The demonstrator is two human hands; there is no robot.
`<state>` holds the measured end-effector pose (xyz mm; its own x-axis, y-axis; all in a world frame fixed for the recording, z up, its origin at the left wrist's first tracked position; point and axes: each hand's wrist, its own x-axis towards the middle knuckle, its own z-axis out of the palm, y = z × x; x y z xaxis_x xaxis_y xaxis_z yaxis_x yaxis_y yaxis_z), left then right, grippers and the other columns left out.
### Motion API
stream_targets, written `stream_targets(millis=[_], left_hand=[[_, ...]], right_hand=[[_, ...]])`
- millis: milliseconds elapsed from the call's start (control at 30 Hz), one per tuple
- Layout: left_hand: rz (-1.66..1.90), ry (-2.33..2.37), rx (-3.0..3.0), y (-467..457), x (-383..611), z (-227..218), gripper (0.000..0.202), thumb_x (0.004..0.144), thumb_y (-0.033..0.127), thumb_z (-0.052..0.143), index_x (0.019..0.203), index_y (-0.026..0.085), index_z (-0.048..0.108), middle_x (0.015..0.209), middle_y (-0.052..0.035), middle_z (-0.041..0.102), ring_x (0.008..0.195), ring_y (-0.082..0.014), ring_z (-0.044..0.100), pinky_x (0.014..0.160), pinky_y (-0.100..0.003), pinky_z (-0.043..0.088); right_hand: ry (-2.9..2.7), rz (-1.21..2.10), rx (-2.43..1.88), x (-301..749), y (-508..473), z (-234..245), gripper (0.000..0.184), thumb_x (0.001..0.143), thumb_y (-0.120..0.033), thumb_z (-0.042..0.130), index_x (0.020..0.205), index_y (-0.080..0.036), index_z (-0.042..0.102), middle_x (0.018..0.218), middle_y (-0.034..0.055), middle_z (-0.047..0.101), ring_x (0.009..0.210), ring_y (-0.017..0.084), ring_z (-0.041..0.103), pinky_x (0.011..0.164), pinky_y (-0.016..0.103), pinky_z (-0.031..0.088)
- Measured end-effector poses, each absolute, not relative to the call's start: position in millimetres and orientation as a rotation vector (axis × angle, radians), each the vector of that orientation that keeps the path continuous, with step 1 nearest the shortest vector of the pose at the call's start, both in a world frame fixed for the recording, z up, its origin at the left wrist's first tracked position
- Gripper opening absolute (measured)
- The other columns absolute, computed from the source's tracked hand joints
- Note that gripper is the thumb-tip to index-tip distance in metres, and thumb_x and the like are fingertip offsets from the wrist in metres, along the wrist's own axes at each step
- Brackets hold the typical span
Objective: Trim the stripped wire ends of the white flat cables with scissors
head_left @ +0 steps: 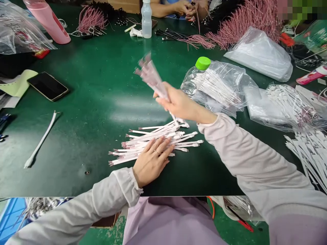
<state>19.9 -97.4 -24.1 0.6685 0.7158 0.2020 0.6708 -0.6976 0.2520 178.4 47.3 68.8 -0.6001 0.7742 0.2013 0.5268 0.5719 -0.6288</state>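
Observation:
A bundle of short white cables (156, 79) with pinkish wire ends is gripped in my right hand (178, 102), raised over the green table; its upper end is blurred. Beneath it, a loose pile of the same white cables (135, 143) lies roughly sideways, bare wire ends to the left and white plugs to the right. My left hand (153, 160), with a ring on one finger, rests flat on that pile, fingers stretched out. One single white cable (42, 141) lies apart at the left.
A phone (48, 85) lies at the left. On the right stand a green-capped bottle (195, 76), plastic bags of white cables (222, 88) and a larger cable heap (310, 153). At the back are a spray bottle (146, 20), pink wires (251, 22) and another person's hands (186, 8).

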Motion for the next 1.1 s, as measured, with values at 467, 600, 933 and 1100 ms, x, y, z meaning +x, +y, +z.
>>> stream_targets(millis=[467,600,933,1100], left_hand=[[0.757,1.418,2.621,27.0,15.0,-26.0,0.034,0.091,0.020,0.047,0.123,0.022,0.058,0.131,-0.0136,0.054,0.128,-0.0288,0.045,0.112,-0.055,0.024],[0.876,1.397,2.561,12.2,17.3,-9.6,0.032,0.089,0.027,0.053,0.120,0.021,0.059,0.131,-0.0122,0.054,0.131,-0.0290,0.042,0.115,-0.056,0.016],[0.686,0.939,1.219,-107.9,18.6,32.6,0.026,0.088,0.033,0.056,0.108,0.019,0.067,0.118,-0.0095,0.064,0.113,-0.0227,0.057,0.100,-0.035,0.046],[0.570,0.684,0.490,-137.9,51.5,12.4,0.041,0.084,0.043,0.062,0.113,0.015,0.067,0.121,-0.0138,0.065,0.119,-0.0249,0.057,0.107,-0.037,0.040]], right_hand=[[-1.259,0.462,-1.086,246.9,-56.4,88.9,0.005,0.089,-0.031,0.057,0.093,-0.029,0.058,0.061,-0.0041,0.051,0.056,0.015,0.056,0.066,0.035,0.052],[-1.294,0.676,-1.221,258.0,-61.0,53.5,0.010,0.087,-0.033,0.059,0.092,-0.025,0.059,0.067,-0.0012,0.059,0.068,0.020,0.063,0.076,0.042,0.053],[-1.147,0.880,-1.096,277.1,-45.4,63.1,0.014,0.087,-0.032,0.060,0.090,-0.019,0.064,0.073,0.0015,0.065,0.078,0.019,0.067,0.084,0.042,0.054],[-1.187,0.746,-1.125,273.3,-62.1,63.2,0.017,0.092,-0.032,0.051,0.088,-0.024,0.065,0.089,0.0020,0.069,0.095,0.020,0.067,0.100,0.045,0.048]])
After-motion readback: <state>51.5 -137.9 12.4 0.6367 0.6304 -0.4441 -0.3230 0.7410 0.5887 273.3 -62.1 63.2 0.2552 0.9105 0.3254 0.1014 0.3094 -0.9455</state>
